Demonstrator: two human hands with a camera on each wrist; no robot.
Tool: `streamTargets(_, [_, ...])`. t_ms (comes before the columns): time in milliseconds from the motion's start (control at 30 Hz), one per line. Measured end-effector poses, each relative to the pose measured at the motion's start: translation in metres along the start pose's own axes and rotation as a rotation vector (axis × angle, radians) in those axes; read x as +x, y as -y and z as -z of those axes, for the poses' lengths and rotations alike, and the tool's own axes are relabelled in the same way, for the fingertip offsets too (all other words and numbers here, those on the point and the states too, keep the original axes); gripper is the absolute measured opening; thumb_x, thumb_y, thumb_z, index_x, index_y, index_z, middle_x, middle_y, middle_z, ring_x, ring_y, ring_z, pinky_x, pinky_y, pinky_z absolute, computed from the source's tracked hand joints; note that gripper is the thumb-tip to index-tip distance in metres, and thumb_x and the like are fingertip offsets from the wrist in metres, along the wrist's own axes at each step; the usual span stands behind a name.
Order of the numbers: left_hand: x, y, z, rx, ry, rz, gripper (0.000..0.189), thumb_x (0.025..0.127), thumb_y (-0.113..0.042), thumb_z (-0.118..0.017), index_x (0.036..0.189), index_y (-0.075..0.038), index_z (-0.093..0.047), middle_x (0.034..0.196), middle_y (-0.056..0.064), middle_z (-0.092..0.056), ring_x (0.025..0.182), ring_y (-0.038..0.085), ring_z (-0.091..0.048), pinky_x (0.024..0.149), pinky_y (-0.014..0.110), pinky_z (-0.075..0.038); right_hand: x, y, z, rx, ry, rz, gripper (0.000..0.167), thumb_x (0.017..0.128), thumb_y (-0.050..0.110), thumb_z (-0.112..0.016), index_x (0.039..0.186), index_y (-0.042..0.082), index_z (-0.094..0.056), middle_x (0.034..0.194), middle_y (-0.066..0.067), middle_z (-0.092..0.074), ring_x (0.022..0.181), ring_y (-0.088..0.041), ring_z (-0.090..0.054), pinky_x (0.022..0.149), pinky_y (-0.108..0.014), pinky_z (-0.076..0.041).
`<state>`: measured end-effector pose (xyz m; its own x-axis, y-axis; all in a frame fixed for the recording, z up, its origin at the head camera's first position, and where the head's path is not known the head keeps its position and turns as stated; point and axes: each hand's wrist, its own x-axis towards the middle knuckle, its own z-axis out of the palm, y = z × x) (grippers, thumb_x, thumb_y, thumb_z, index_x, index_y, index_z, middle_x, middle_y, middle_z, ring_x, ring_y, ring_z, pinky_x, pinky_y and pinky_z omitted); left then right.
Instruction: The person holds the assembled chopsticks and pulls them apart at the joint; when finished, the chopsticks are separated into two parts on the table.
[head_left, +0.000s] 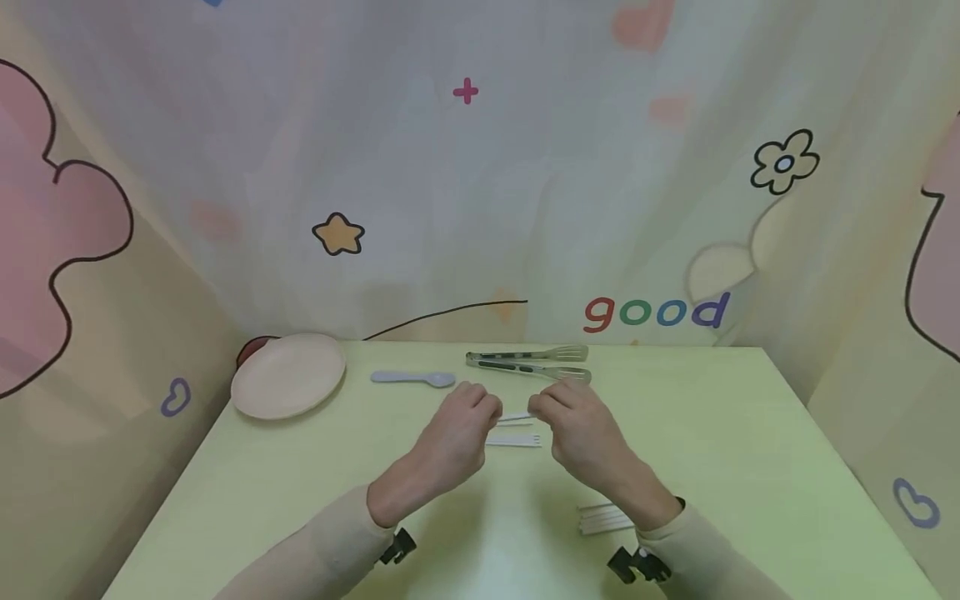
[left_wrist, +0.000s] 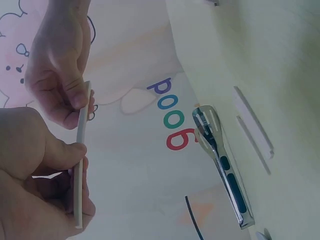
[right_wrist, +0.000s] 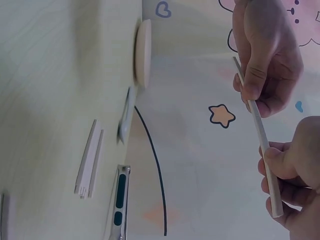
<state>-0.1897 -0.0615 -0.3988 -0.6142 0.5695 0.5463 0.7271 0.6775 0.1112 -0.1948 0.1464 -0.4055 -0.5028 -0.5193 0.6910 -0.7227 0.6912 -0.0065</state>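
Note:
Both hands are raised over the middle of the table, holding one thin, straight white stick (right_wrist: 258,122) between them. My left hand (head_left: 455,432) pinches one end between thumb and curled fingers. At the other end, my right hand (head_left: 588,435) grips it the same way, a short span of stick showing between the two. In the left wrist view the stick (left_wrist: 82,122) runs unbroken from hand to hand. On the table beyond and below the hands lie white strips (head_left: 517,440) with notched ends, partly hidden by the left hand in the head view.
Metal tongs (head_left: 525,362) lie at the back, with a pale lilac spoon (head_left: 412,378) to their left. A pale plate (head_left: 288,379) occupies the back left corner. Several white sticks (head_left: 600,521) rest near the right forearm. A printed curtain (head_left: 465,183) closes off the back.

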Motion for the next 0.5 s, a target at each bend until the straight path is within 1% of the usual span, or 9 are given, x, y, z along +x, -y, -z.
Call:
streamTargets(133, [0.0,-0.002,-0.002,-0.025,-0.001,-0.009,0.017,0.084,0.012,-0.061,0.088,-0.005,-0.061,0.078,0.002,-0.052,0.076,0.018,-0.047,0.068,0.027,-0.043,-0.001,-0.001,0.005,0.023,-0.017,0.001,0.029,0.071,-0.016,-0.07,0.087,0.008,-0.068,0.085,0.0,-0.066,0.083,-0.019,-0.059,0.073,-0.032,-0.05])
streamTargets(267, [0.001,-0.006,-0.002,-0.064,-0.007,-0.021,0.017,0.085,0.012,-0.057,0.089,-0.005,-0.06,0.078,0.002,-0.051,0.078,0.019,-0.048,0.07,0.027,-0.043,-0.003,-0.003,0.012,0.035,-0.007,-0.014,0.028,0.071,-0.015,-0.074,0.086,0.008,-0.069,0.085,0.0,-0.065,0.083,-0.018,-0.058,0.07,-0.033,-0.049])
streamTargets(400, [0.001,-0.009,0.0,-0.079,-0.011,-0.023,0.02,0.084,0.014,-0.055,0.089,-0.005,-0.061,0.078,0.002,-0.051,0.077,0.018,-0.046,0.069,0.027,-0.042,-0.004,-0.003,0.017,0.06,0.031,-0.042,0.026,0.072,-0.013,-0.075,0.087,0.008,-0.069,0.085,0.0,-0.065,0.082,-0.017,-0.056,0.071,-0.032,-0.049])
streamTargets(500, [0.0,-0.009,0.0,-0.078,-0.016,-0.021,0.02,0.083,0.014,-0.056,0.088,-0.005,-0.061,0.078,0.002,-0.052,0.077,0.018,-0.046,0.069,0.027,-0.041,-0.005,-0.001,0.017,0.073,0.037,-0.047,0.025,0.072,-0.013,-0.075,0.086,0.007,-0.07,0.084,0.0,-0.064,0.081,-0.016,-0.056,0.07,-0.032,-0.05])
